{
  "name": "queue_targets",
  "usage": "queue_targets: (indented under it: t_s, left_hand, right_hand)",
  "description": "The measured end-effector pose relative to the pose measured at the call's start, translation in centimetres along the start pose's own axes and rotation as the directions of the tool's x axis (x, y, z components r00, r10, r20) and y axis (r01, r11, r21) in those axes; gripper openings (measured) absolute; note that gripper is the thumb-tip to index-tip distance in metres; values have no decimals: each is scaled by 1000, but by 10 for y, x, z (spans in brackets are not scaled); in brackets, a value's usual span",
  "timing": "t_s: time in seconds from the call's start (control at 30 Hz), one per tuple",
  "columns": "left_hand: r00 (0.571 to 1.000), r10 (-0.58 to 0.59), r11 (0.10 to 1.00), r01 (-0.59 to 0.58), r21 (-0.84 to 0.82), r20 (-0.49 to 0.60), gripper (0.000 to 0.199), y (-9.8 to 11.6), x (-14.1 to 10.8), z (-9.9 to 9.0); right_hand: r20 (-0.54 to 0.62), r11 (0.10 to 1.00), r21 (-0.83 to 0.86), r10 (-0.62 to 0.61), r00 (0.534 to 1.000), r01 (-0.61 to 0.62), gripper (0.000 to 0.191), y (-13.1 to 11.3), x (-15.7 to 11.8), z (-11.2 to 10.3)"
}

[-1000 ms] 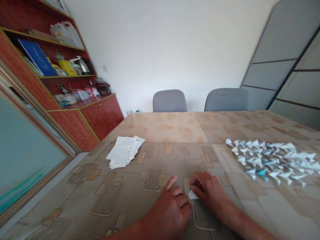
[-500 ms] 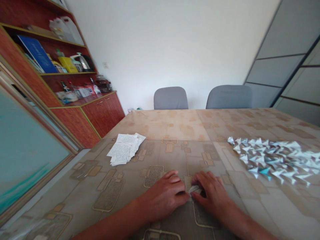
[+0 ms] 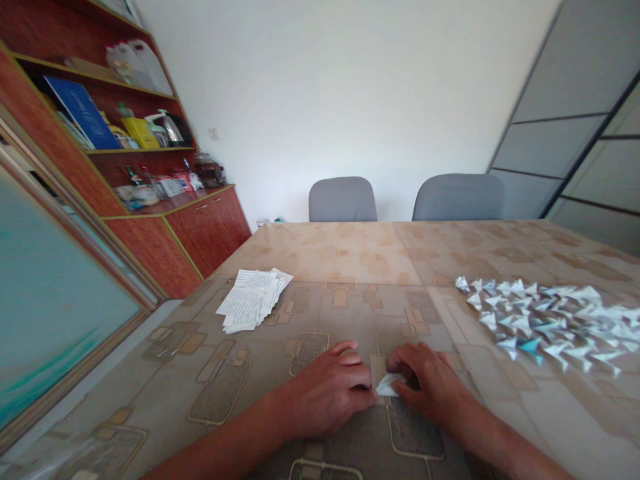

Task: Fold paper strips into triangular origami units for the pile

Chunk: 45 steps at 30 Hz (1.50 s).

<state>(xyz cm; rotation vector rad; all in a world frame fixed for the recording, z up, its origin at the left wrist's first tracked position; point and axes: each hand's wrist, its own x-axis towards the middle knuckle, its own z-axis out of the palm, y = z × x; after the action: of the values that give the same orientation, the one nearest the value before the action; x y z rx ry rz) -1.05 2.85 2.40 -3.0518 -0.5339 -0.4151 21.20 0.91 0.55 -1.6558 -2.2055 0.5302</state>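
Observation:
A small folded piece of white printed paper (image 3: 389,385) lies low over the near middle of the table. My right hand (image 3: 431,381) pinches its right side between thumb and curled fingers. At the paper's left tip, my left hand (image 3: 333,383) has its thumb and fingers curled together. Whether its fingertips grip that tip is hard to make out. Farther off to the left is a loose stack of printed paper slips (image 3: 255,300). Rows of small folded paper pieces (image 3: 545,320) stand on the right, mostly white, one bluish.
A patterned cover (image 3: 345,247) spreads over the large table. Two grey chairs (image 3: 343,199) are behind its far edge. On the left stands a reddish wooden cabinet (image 3: 200,227) with a kettle (image 3: 173,128), bottles and other goods. Grey panels (image 3: 555,143) line the right side.
My right hand has shifted slightly right with the folded paper, and more of the paper shows between the hands. My left hand is a touch farther left. The view has tipped slightly.

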Motion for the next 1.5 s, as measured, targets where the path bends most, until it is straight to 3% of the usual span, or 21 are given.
queue_targets:
  t_s: [0.2,0.27,0.33,0.4,0.47,0.53,0.6,0.7,0.93,1.07,1.17,1.33,1.5]
  left_hand:
    - [995,-94,993,91,-80,-35,18,-2,0,5]
    - [978,-204,964,191,-183,-52,21,-2,0,7]
    - [927,-368,868,314,-385,-75,28,-2,0,10]
    - [826,-561,645,392,-656,-58,38,-1,2,14]
    - [726,-686,303,355,-884,57,40,1,4,17]
    - [708,-682,36,283,-959,183,36,5,8,19]
    - [685,-679,-117,254,-960,264,35,10,12,17]
    - [661,-708,-158,194,-968,248,29,18,19,12]
    - [607,-766,-159,141,-977,212,30,21,24,2]
    - [589,-771,-241,82,-967,242,30,22,22,5]
    - [589,-769,-305,6,-952,250,29,22,21,10]
    - [590,-775,-336,-83,-938,225,30,22,20,12]
    - [592,-781,-310,-89,-947,200,27,23,20,9]
  right_hand:
    - [-13,997,60,-42,999,42,20,3,3,0]
    - [-15,994,85,-63,998,64,16,5,3,-1]
    - [-8,983,159,-87,996,87,10,6,3,-3]
    - [-9,937,339,-92,996,90,8,6,4,-5]
    - [-33,841,536,-62,998,70,22,3,5,-7]
    - [-73,765,641,-15,997,59,34,-2,6,-9]
    - [-96,739,672,10,995,58,41,-8,5,-11]
    - [-85,722,690,7,996,53,47,-16,3,-11]
    - [-86,720,689,-30,996,81,48,-15,-1,-13]
    - [-97,744,663,-29,995,86,44,-15,-3,-17]
    - [-115,756,643,-67,991,126,34,-18,-5,-18]
    - [-208,785,578,-124,970,224,10,-20,-10,-19]
    - [-312,833,487,-116,943,263,12,-22,-11,-18]
